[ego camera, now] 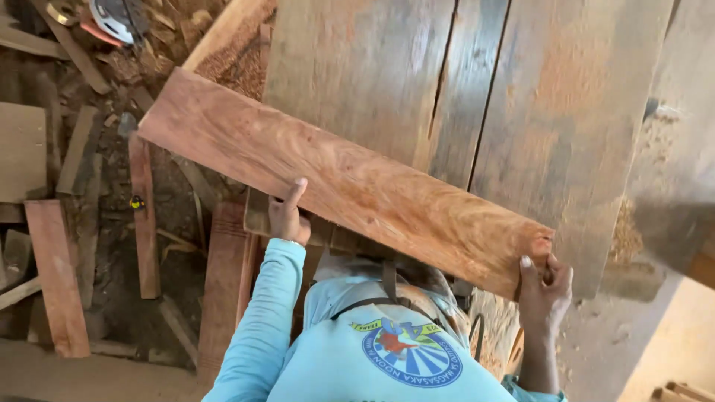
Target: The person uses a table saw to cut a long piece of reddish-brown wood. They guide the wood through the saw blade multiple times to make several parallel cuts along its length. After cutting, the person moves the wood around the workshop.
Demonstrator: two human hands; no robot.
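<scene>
plank (342,179) across workbench (566,112) | left hand (289,216) at near edge | right hand (544,286) at right end | offcuts (56,275) on floor, left

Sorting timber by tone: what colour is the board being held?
Reddish-brown with wavy grain, the board, seen from the head camera.

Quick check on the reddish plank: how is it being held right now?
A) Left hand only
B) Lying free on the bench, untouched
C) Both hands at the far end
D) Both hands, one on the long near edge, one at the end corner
D: the left hand grips the near long edge of the plank, and the right hand holds its near end corner.
</scene>
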